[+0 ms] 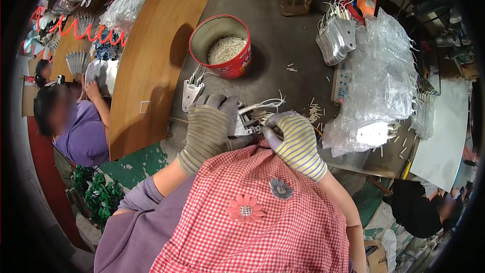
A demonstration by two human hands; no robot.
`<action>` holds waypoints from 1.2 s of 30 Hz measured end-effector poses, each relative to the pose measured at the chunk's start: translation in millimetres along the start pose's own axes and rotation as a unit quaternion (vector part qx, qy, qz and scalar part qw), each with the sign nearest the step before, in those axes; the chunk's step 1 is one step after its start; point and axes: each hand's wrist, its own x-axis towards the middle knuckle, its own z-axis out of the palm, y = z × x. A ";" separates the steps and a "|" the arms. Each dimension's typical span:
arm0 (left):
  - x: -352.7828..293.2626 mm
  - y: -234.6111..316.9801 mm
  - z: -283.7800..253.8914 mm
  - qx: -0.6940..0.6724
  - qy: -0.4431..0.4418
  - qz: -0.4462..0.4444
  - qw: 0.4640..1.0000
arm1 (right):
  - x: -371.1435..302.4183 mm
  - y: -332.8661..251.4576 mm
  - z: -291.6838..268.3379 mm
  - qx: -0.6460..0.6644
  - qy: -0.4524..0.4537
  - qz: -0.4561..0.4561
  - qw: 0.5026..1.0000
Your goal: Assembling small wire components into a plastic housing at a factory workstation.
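At the table's front edge my left hand [208, 127], in a grey-and-yellow striped glove, grips a flat shiny metal plate [236, 127]. The plate lies against a small dark metal fixture [248, 119]. White wires [270, 103] stick out behind the fixture. On its right side my right hand [298, 140], gloved alike, has thumb and fingers pinched together; whatever is between them is hidden. Just beyond my left hand lies another metal plate [192, 94] with white wires. A red tub [233, 69] farther back holds many short white tubes [227, 49].
Loose white tubes [315, 111] lie right of the fixture. Bubble wrap [379, 76] covers the right side, beside a stack of wired metal plates [336, 38] and a power strip [341, 85]. A wooden board [146, 71] stands left; a person in purple [83, 131] sits beyond.
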 end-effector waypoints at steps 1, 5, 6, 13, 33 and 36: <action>0.0 -0.5 -0.2 -0.001 0.000 0.005 1.000 | 1.6 -1.9 -0.2 -0.016 -0.004 -0.005 1.000; -5.9 -5.4 2.3 -0.073 0.022 0.016 0.997 | 3.7 -9.9 -3.9 -0.074 -0.007 -0.015 0.997; -8.0 -4.6 2.7 -0.073 0.023 0.016 0.997 | 3.2 -11.1 -3.9 -0.074 -0.006 -0.015 0.997; -11.1 2.3 -5.7 -0.155 0.061 0.018 0.986 | -3.1 -14.6 -9.0 0.008 0.068 -0.014 0.998; 15.9 -5.2 -16.8 -0.056 -0.029 0.088 0.994 | -53.2 138.4 14.9 -0.420 -0.102 0.204 0.878; 23.8 0.2 -8.3 -0.096 0.018 0.143 0.985 | -50.6 148.9 19.4 -0.402 -0.158 0.252 0.866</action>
